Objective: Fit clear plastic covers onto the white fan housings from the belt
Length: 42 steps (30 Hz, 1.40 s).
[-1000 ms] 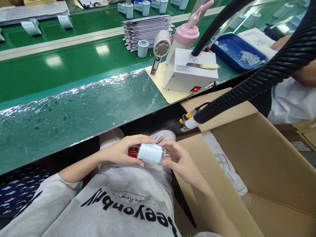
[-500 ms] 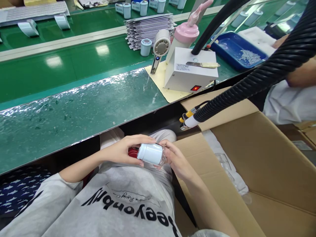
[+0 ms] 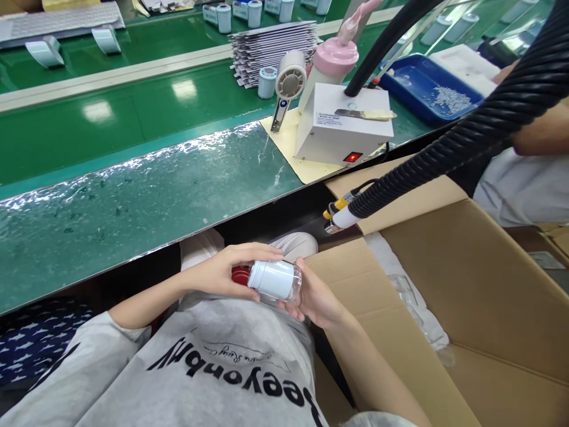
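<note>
A person in a grey printed sweatshirt sits at a green desk [image 3: 133, 196] and holds a small white cylinder [image 3: 272, 279] with a clear end just above the lap, below the desk edge. The left hand [image 3: 217, 271] wraps the white end of it, thumb underneath and fingers curled over the top; the right hand [image 3: 313, 296] cups the clear end from the far side, fingers folded round it. A red object [image 3: 240, 274] shows behind the cylinder, partly hidden by the left hand. To the right of the hands stands a large open cardboard box [image 3: 466, 284]; in its gap lie clear plastic bags [image 3: 406, 299], whose contents cannot be made out. On the desk farther off, a blue tray [image 3: 411, 89] holds a scatter of small white pieces [image 3: 447, 98]. Near it a white machine box [image 3: 342, 127] with a lit red switch sits on a yellow mat, a pink-capped bottle [image 3: 331, 68] behind it. A black ribbed hose [image 3: 466, 136] crosses above the box. Another person's arm [image 3: 540, 130] is at the far right.
</note>
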Tool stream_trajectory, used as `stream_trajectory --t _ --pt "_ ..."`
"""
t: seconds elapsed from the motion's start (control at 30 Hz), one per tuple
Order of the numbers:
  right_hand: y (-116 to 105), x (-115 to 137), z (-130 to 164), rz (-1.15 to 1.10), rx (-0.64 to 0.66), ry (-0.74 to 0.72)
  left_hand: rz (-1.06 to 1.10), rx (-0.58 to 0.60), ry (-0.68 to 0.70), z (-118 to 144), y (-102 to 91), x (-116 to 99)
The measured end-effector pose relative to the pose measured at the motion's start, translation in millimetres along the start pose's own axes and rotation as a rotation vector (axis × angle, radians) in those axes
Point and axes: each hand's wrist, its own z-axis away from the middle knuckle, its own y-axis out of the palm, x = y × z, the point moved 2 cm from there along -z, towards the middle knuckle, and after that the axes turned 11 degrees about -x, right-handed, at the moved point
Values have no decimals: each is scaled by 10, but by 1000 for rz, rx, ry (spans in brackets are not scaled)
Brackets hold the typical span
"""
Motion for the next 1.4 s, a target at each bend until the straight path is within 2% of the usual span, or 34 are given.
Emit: stream_trajectory --t 0.2,0.27,0.33,0.43,0.53,0.63,0.7,0.77,0.87,0.93,1.0,1.1,1.2,1.4 --pt "1 -24 1 -56 61 96 -17 -22 12 12 30 -17" --pt "-11 -52 -9 -32 87 69 -18 -41 -23 15 42 -36" --pt "-42 -89 -17 10 86 -30 -2 -67 -108 18 52 -51" --pt "-132 -104 1 104 -33 -385 76 -112 -265 24 64 -70" --pt "-210 -47 75 399 -174 -885 165 -132 -392 29 79 -88" --pt "-206 24 148 812 -183 -1357 223 -120 -478 33 90 -88" --pt "-189 49 166 936 -156 -1505 236 -90 -515 36 85 -74" --pt "-184 57 154 884 -143 -1423 226 -41 -515 36 69 -59" --pt "-203 19 112 593 -123 -1073 199 7 -426 35 39 -47" --pt "-221 -19 98 431 -106 -906 201 1 -390 42 35 -31" --pt "-240 -35 109 410 -129 -858 249 -2 -422 57 52 3" --pt "-259 -19 151 547 -219 -886 378 3 -523 85 86 67" --pt "-266 -2 164 601 -240 -882 469 3 -613 114 86 133" --pt "-218 -51 43 554 -267 -728 519 -53 -724 163 114 280"
